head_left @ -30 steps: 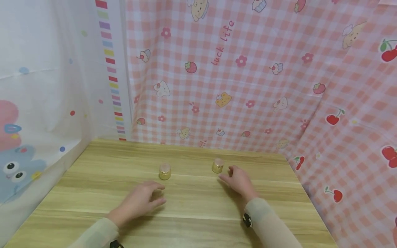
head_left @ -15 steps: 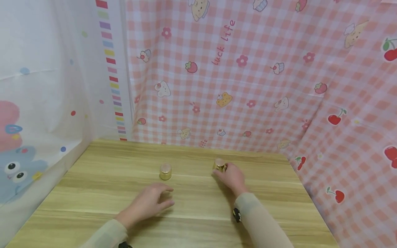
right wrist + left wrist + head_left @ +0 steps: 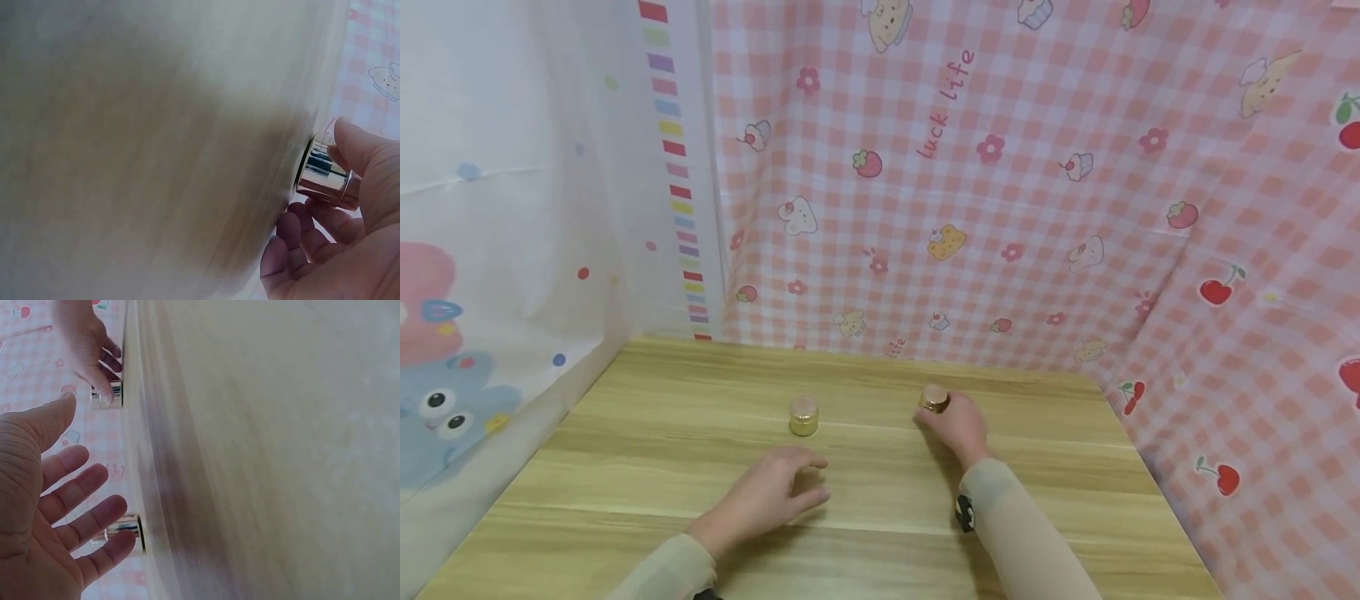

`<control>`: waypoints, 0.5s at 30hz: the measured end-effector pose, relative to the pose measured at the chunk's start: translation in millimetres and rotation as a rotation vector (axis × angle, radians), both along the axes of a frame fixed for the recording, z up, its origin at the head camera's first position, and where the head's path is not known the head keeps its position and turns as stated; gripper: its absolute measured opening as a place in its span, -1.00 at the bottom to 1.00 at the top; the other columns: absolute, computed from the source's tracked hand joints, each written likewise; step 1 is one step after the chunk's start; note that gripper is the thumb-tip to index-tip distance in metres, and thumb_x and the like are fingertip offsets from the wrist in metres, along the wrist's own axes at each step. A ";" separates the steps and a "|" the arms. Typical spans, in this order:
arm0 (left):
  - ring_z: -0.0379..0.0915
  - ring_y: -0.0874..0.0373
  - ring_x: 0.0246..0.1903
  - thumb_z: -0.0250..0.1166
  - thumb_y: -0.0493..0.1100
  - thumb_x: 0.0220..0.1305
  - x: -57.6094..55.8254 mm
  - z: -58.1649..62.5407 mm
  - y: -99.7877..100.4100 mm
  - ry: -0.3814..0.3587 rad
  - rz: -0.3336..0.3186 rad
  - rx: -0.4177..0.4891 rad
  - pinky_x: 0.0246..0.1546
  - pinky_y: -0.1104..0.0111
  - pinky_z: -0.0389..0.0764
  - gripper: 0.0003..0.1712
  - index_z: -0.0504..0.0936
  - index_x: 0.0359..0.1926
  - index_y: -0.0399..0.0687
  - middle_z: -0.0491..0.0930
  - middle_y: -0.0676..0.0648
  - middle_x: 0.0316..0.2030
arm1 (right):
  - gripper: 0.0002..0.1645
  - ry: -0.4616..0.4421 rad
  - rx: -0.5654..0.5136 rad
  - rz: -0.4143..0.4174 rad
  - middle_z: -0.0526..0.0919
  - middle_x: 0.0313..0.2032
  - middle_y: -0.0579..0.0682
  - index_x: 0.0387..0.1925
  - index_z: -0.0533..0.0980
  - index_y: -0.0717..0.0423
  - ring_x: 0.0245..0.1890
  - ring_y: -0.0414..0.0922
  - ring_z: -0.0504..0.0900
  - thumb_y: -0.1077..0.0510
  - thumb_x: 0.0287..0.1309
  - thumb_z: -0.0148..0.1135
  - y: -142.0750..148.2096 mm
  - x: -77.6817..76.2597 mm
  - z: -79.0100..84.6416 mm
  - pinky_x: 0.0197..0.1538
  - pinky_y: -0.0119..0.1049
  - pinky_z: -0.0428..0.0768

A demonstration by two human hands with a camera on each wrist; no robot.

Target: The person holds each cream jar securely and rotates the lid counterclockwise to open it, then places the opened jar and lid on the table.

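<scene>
Two small round jars, shiny gold with paler flat tops, stand upright on the wooden table. My right hand pinches the right jar, its thumb on the near side and its index finger on the far side. The right wrist view has the grip close up: thumb and index finger are either side of the gold jar, the other fingers curled beside it. My left hand hovers before the left jar, fingers spread and apart from it. In the left wrist view its fingers partly cover that jar.
A pink checked cloth with printed cherries and cakes hangs behind and along the right side. On the left hangs a white cloth with cartoon prints. The table's back edge meets the cloths just behind the jars.
My right hand has moved left to the right jar and now has thumb and finger round it. My left hand has drifted slightly right. Both jars still stand on the table.
</scene>
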State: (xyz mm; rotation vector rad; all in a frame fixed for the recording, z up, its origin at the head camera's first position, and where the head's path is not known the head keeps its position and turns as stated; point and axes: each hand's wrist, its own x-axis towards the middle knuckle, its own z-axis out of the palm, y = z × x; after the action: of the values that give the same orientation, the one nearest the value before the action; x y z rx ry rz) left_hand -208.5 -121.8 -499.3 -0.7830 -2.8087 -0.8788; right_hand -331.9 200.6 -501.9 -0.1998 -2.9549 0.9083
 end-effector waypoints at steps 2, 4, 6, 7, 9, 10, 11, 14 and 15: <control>0.65 -0.14 0.23 0.47 0.06 0.38 0.5 -0.1 -0.4 -0.003 0.000 -0.003 0.31 -0.12 0.62 -0.53 0.72 0.17 -0.08 0.76 -0.11 0.16 | -0.12 -0.005 0.000 -0.007 0.71 0.22 0.28 0.28 0.56 0.30 0.23 0.26 0.67 -0.25 0.18 0.53 -0.2 -0.8 0.1 0.30 0.17 0.62; 0.64 -0.15 0.24 0.48 0.06 0.38 0.8 -0.4 -0.7 -0.003 -0.001 -0.006 0.32 -0.12 0.61 -0.53 0.71 0.18 -0.09 0.75 -0.12 0.16 | -0.11 -0.012 -0.003 -0.012 0.70 0.23 0.29 0.30 0.55 0.31 0.25 0.27 0.66 -0.25 0.19 0.52 -0.7 -1.0 0.7 0.30 0.17 0.62; 0.64 -0.15 0.25 0.48 0.06 0.38 0.8 -1.3 -0.9 -0.001 -0.002 -0.011 0.33 -0.12 0.60 -0.53 0.71 0.18 -0.08 0.75 -0.12 0.17 | -0.09 -0.022 -0.012 -0.017 0.68 0.26 0.29 0.33 0.53 0.31 0.28 0.27 0.64 -0.26 0.20 0.52 -1.4 -0.7 1.1 0.32 0.18 0.61; 0.63 -0.15 0.25 0.47 0.07 0.39 0.9 -1.7 -1.0 -0.001 -0.003 -0.012 0.33 -0.12 0.60 -0.53 0.71 0.18 -0.08 0.75 -0.12 0.17 | -0.08 -0.025 -0.013 -0.018 0.67 0.27 0.30 0.34 0.52 0.31 0.28 0.27 0.64 -0.26 0.20 0.51 -1.5 -0.7 1.4 0.33 0.18 0.60; 0.63 -0.16 0.26 0.47 0.07 0.39 0.9 -2.2 -1.1 -0.004 -0.003 -0.011 0.33 -0.12 0.60 -0.53 0.71 0.18 -0.07 0.74 -0.12 0.18 | -0.08 -0.033 -0.018 -0.020 0.67 0.28 0.30 0.35 0.52 0.31 0.29 0.28 0.63 -0.26 0.21 0.50 -1.9 -0.5 1.9 0.33 0.18 0.60; 0.63 -0.16 0.27 0.47 0.07 0.39 1.1 -2.3 -1.1 -0.007 -0.003 -0.010 0.33 -0.13 0.60 -0.52 0.71 0.19 -0.07 0.74 -0.12 0.19 | -0.08 -0.034 -0.022 -0.020 0.67 0.27 0.30 0.35 0.52 0.31 0.29 0.27 0.63 -0.26 0.22 0.50 -1.9 -0.4 1.9 0.32 0.18 0.60; 0.62 -0.16 0.27 0.47 0.07 0.39 1.3 -2.2 -1.2 -0.010 -0.002 -0.009 0.33 -0.13 0.60 -0.52 0.71 0.19 -0.07 0.74 -0.12 0.19 | -0.09 -0.036 -0.029 -0.020 0.66 0.28 0.30 0.35 0.52 0.30 0.29 0.27 0.63 -0.25 0.22 0.49 -1.9 -0.3 2.0 0.33 0.18 0.60; 0.62 -0.17 0.28 0.47 0.07 0.39 2.1 -1.2 -1.5 -0.015 0.000 -0.006 0.34 -0.14 0.59 -0.52 0.71 0.19 -0.07 0.73 -0.13 0.20 | -0.13 -0.032 -0.061 -0.020 0.67 0.28 0.28 0.35 0.53 0.28 0.29 0.26 0.62 -0.22 0.22 0.48 -0.9 0.3 2.3 0.34 0.17 0.59; 0.62 -0.17 0.28 0.47 0.07 0.39 2.4 -0.8 -1.7 -0.016 0.001 -0.006 0.34 -0.13 0.59 -0.52 0.71 0.19 -0.07 0.73 -0.13 0.21 | -0.15 -0.029 -0.069 -0.017 0.67 0.28 0.27 0.34 0.54 0.26 0.29 0.24 0.63 -0.21 0.22 0.49 -0.2 0.4 2.1 0.34 0.16 0.59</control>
State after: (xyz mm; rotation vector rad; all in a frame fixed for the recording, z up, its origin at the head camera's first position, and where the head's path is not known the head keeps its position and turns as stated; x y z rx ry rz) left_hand -206.2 -123.5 -500.1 -0.7788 -2.8261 -0.8809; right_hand -331.5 200.4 -499.8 -0.2427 -2.9453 1.0149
